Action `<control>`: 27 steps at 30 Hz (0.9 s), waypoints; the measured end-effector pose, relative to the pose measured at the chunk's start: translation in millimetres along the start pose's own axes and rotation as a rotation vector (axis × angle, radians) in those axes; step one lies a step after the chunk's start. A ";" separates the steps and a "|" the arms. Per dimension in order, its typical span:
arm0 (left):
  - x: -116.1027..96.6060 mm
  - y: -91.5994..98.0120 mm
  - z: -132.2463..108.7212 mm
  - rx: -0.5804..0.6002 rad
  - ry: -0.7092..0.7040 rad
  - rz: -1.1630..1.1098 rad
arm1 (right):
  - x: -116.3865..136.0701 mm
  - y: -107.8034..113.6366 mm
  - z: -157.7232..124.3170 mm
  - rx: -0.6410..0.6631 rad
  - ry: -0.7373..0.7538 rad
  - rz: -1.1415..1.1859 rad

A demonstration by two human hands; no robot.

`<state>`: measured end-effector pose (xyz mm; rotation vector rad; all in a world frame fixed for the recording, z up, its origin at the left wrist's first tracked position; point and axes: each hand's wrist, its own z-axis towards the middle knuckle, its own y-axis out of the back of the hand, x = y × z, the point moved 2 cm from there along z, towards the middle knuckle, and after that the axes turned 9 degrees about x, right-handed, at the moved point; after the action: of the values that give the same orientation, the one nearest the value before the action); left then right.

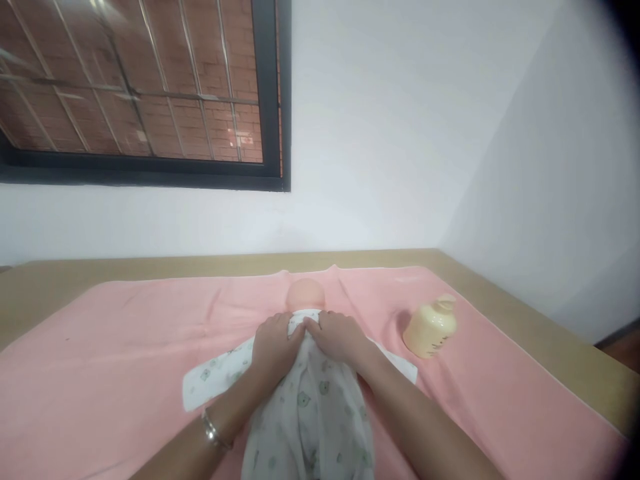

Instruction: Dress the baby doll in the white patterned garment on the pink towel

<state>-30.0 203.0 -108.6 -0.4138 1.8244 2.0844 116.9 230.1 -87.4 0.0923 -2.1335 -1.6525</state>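
1. Behind everything, a plain white wall [390,133] is seen, met at the right by a shaded side wall [565,200].
2. Below it, a flat tan surface [390,257] is bordered by both walls.
3. Over most of that surface, a thin pink cloth [115,347] with a pale edge is spread, lightly creased.
4. At upper left, a dark-framed glass window [145,87] is set, with metal bars and red-brown brick seen through it.
5. At the centre, a white long-sleeved fabric garment [323,400] printed with small green figures is laid over the pink cloth, its sleeves stretched sideways.
6. At its neckline, the garment is held by the left hand [276,343] and the right hand [340,335], thumbs nearly together; some fingertips are hidden.
7. Just beyond, a smooth, rounded, doll-like head [306,293] is partly seen.
8. To the right, a glossy cream bottle [431,328] is stood.
9. Around the left wrist, a silver metal bracelet [213,430] is worn.
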 end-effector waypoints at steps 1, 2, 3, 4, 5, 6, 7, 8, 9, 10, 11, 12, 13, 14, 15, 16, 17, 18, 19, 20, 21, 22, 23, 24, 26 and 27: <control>0.3 -0.2 0.3 0.001 -0.002 -0.001 | 0.2 -0.4 -0.6 -0.006 0.007 -0.002; 0.6 -0.4 0.7 0.002 -0.004 0.000 | 0.5 -0.7 -1.0 -0.006 0.011 0.000; 0.9 -0.6 1.0 0.002 -0.004 0.002 | 0.7 -1.0 -1.3 -0.006 0.013 0.001; 1.1 -0.7 1.2 0.000 -0.005 0.005 | 0.8 -1.2 -1.4 -0.006 0.013 0.001; 1.2 -0.8 1.3 -0.004 -0.006 0.009 | 0.9 -1.3 -1.4 -0.007 0.010 -0.001; 1.4 -0.9 1.3 -0.007 -0.006 0.013 | 0.8 -1.4 -1.2 -0.008 0.007 -0.002; 1.5 -1.0 1.2 -0.007 -0.007 0.014 | 0.7 -1.4 -1.0 -0.007 0.005 -0.004; 1.6 -1.1 1.0 -0.005 -0.007 0.014 | 0.4 -1.6 -0.7 -0.004 0.005 -0.005; 1.7 -1.1 0.8 -0.003 -0.009 0.011 | 0.2 -1.7 -0.4 -0.001 0.007 -0.005; 1.8 -1.2 0.7 -0.001 -0.010 0.009 | -0.2 -2.0 0.0 0.001 0.010 -0.007; 1.9 -1.2 0.6 0.000 -0.010 0.006 | -0.6 -2.2 0.6 0.003 0.012 -0.009; 1.9 -1.3 0.6 0.000 -0.011 0.005 | -1.0 -2.5 1.1 0.003 0.014 -0.012; 2.0 -1.4 0.7 -0.001 -0.012 0.005 | -1.3 -2.7 1.5 0.000 0.013 -0.015; 2.1 -1.6 0.9 -0.002 -0.012 0.005 | -1.4 -2.9 1.7 -0.001 0.009 -0.018; 2.3 -1.9 1.3 -0.001 -0.010 0.003 | -1.2 -2.9 1.5 -0.001 0.003 -0.023; 2.6 -2.2 1.8 0.002 -0.006 0.000 | -0.6 -2.8 0.7 0.001 -0.001 -0.031; 3.0 -2.4 2.3 0.004 0.001 -0.004 | 0.6 -2.7 -0.5 0.006 -0.001 -0.042; 3.5 -2.6 3.0 0.008 0.006 -0.008 | 2.3 -2.3 -2.3 0.009 0.001 -0.054; 3.9 -2.8 3.6 0.012 0.009 -0.012 | 4.1 -1.8 -4.2 0.009 0.004 -0.071; 4.3 -2.9 4.1 0.015 0.009 -0.014 | 6.0 -1.3 -6.2 0.004 0.010 -0.089; 4.4 -3.0 4.5 0.017 0.006 -0.012 | 7.8 -0.7 -7.8 -0.004 0.020 -0.108; 4.5 -3.0 4.7 0.018 0.003 -0.007 | 9.1 -0.3 -8.8 -0.011 0.031 -0.125; 4.3 -3.1 4.6 0.016 0.000 -0.001 | 9.7 0.1 -9.0 -0.014 0.037 -0.136; 4.0 -3.1 4.3 0.012 -0.002 0.008 | 9.6 0.2 -8.5 -0.010 0.040 -0.141; 3.0 -3.2 3.1 -0.005 -0.011 0.030 | 7.6 0.3 -5.8 0.019 0.028 -0.120; 2.5 -3.3 2.3 -0.014 -0.019 0.043 | 6.2 0.3 -4.4 0.036 0.015 -0.100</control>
<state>-30.8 205.9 -112.3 -0.3601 1.8236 2.1232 113.0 224.3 -84.5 0.2246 -2.1803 -1.6632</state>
